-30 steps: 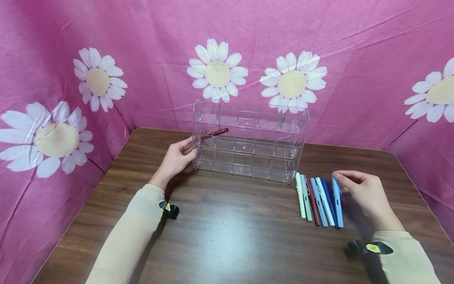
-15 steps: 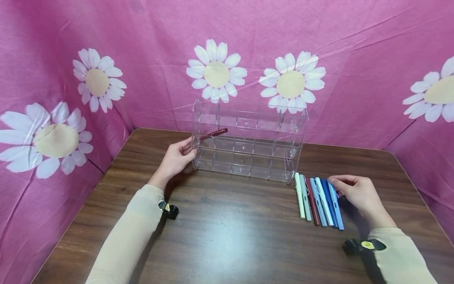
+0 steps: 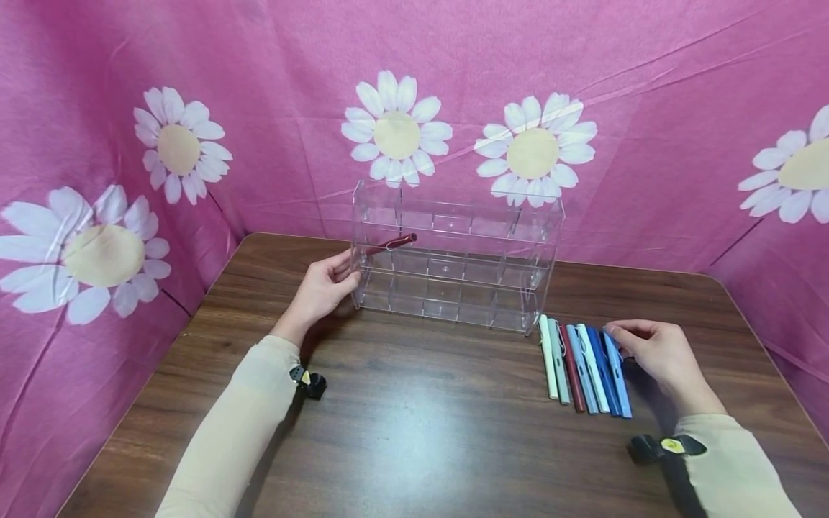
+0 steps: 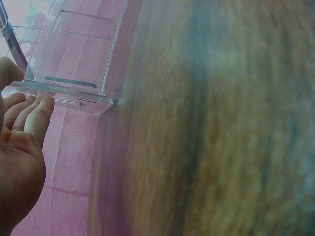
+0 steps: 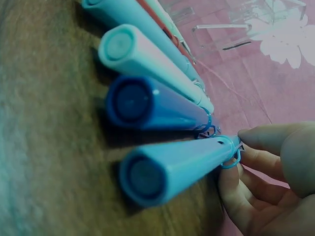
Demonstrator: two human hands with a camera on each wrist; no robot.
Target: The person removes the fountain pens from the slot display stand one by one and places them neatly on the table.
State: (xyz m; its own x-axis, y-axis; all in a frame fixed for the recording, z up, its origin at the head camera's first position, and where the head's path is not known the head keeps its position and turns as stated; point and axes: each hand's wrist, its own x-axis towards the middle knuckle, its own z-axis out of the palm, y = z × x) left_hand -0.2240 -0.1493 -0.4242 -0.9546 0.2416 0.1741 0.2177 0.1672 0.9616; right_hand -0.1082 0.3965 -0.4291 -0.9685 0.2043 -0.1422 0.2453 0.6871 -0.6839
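Observation:
In the head view, a clear acrylic rack (image 3: 447, 270) with divided tiers stands towards the back of the table. My left hand (image 3: 322, 288) grips its left side panel; the left wrist view has the thumb and fingers (image 4: 39, 115) on opposite faces of that panel. A dark red pen (image 3: 391, 244) lies slanted inside the rack's left part. To the right of the rack, my right hand (image 3: 660, 356) pinches the clip end of a light blue pen (image 5: 172, 167). That pen lies at the right end of a row, beside a dark blue pen (image 5: 157, 105).
Further left in the row are a white pen (image 3: 592, 367), a grey-blue pen (image 3: 583, 370), another dark red pen (image 3: 573, 370) and pale green pens (image 3: 549, 360). A pink cloth with daisies (image 3: 298, 108) hangs behind the wooden table (image 3: 401, 410).
My right hand has brought the light blue pen left against the row, then shifted it slightly back right. The left hand and the rack have stayed put.

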